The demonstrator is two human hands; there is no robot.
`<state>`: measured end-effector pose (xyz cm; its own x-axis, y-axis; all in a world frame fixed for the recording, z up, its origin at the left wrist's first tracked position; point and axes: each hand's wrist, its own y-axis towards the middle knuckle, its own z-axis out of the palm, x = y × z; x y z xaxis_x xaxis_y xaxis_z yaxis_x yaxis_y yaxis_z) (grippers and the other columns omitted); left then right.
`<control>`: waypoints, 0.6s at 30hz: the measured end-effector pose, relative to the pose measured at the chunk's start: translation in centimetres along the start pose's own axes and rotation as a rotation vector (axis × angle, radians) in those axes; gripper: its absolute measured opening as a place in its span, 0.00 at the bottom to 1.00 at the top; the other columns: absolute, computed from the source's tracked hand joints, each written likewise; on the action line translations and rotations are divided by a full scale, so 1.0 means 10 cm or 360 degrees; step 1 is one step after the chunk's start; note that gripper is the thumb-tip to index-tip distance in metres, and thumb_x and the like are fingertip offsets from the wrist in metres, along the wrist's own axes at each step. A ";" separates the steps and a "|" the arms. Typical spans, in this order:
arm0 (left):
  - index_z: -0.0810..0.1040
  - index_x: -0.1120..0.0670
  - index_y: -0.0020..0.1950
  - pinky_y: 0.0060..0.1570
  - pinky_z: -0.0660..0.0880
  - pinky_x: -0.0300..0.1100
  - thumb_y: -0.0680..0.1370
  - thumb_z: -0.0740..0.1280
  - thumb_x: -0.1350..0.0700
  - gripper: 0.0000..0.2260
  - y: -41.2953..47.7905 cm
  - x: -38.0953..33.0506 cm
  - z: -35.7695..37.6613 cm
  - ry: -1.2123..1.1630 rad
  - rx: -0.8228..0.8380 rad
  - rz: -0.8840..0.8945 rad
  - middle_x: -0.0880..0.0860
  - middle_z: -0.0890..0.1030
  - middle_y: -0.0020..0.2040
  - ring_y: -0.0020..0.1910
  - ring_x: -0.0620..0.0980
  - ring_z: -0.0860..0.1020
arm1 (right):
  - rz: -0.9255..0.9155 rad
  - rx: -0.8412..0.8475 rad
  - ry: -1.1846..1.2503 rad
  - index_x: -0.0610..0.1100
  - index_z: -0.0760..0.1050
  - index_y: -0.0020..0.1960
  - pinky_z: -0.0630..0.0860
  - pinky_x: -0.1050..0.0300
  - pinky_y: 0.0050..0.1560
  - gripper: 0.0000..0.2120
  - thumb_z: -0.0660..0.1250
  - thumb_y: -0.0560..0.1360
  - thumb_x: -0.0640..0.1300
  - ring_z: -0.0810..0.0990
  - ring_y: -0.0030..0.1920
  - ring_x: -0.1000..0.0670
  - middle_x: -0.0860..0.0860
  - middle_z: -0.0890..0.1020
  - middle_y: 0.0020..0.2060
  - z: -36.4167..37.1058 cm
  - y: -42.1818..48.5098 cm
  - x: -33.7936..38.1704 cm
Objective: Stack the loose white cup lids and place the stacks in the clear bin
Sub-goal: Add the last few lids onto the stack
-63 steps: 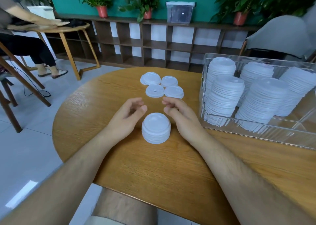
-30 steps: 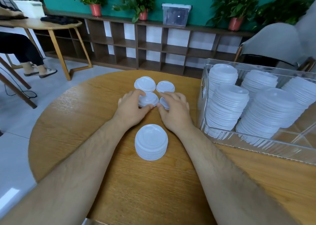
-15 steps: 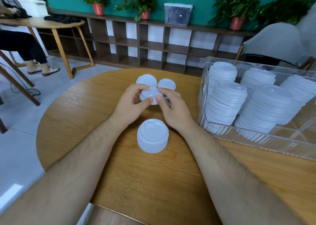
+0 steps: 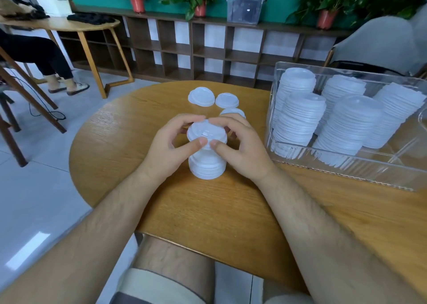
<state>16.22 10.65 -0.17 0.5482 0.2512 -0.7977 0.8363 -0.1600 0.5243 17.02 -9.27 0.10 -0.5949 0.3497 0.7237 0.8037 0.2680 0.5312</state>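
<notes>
A white cup lid (image 4: 206,134) is held just above a short stack of lids (image 4: 207,166) on the round wooden table (image 4: 208,211). My left hand (image 4: 172,146) and my right hand (image 4: 240,148) both pinch this lid at its rim, thumbs at the near edge. Three loose lids lie further back: one (image 4: 200,96), a second (image 4: 227,100), and a third (image 4: 232,112) partly hidden behind my right fingers. The clear bin (image 4: 346,165) at the right holds several tall lid stacks (image 4: 300,118).
The bin's near wall runs close to my right hand. A low shelf unit (image 4: 208,49) with potted plants lines the back wall. A second table (image 4: 69,26) and a seated person's legs (image 4: 53,65) are at the far left. A grey chair (image 4: 381,44) stands behind the bin.
Both hands picked a loose lid from the group at the back and carried it towards me, over the short stack. Three loose lids are left behind.
</notes>
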 end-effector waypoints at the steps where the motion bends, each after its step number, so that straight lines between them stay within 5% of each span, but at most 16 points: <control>1: 0.78 0.58 0.66 0.65 0.73 0.56 0.75 0.72 0.51 0.21 -0.04 -0.01 -0.01 0.0049 0.0016 0.0015 0.54 0.80 0.63 0.64 0.54 0.78 | 0.0009 0.0064 -0.0022 0.44 0.79 0.65 0.68 0.67 0.57 0.22 0.72 0.72 0.47 0.75 0.57 0.56 0.51 0.78 0.58 -0.01 -0.01 0.01; 6: 0.78 0.54 0.67 0.64 0.74 0.59 0.75 0.73 0.50 0.22 -0.17 -0.01 -0.04 0.0100 0.0101 -0.0045 0.50 0.80 0.62 0.63 0.54 0.78 | 0.0074 0.0254 -0.0181 0.46 0.77 0.68 0.70 0.63 0.61 0.30 0.71 0.68 0.54 0.74 0.60 0.55 0.55 0.76 0.59 -0.04 -0.01 0.04; 13: 0.78 0.52 0.66 0.65 0.74 0.56 0.73 0.73 0.49 0.22 -0.17 0.00 -0.04 0.0095 0.0182 -0.0083 0.50 0.80 0.62 0.63 0.52 0.78 | 0.0177 0.0356 -0.0202 0.47 0.78 0.65 0.67 0.71 0.56 0.27 0.72 0.67 0.50 0.73 0.54 0.62 0.59 0.73 0.55 -0.06 -0.02 0.09; 18: 0.79 0.53 0.65 0.67 0.73 0.53 0.73 0.73 0.49 0.22 -0.18 0.04 -0.03 0.0046 0.0288 -0.0150 0.51 0.80 0.61 0.63 0.51 0.78 | 0.0202 0.0425 -0.0252 0.50 0.78 0.60 0.72 0.62 0.57 0.23 0.72 0.66 0.52 0.74 0.54 0.56 0.57 0.74 0.54 -0.06 -0.02 0.08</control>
<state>14.91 11.35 -1.38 0.4695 0.2998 -0.8305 0.8723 -0.3026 0.3840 16.35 -9.56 0.85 -0.5010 0.5246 0.6883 0.8534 0.4318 0.2921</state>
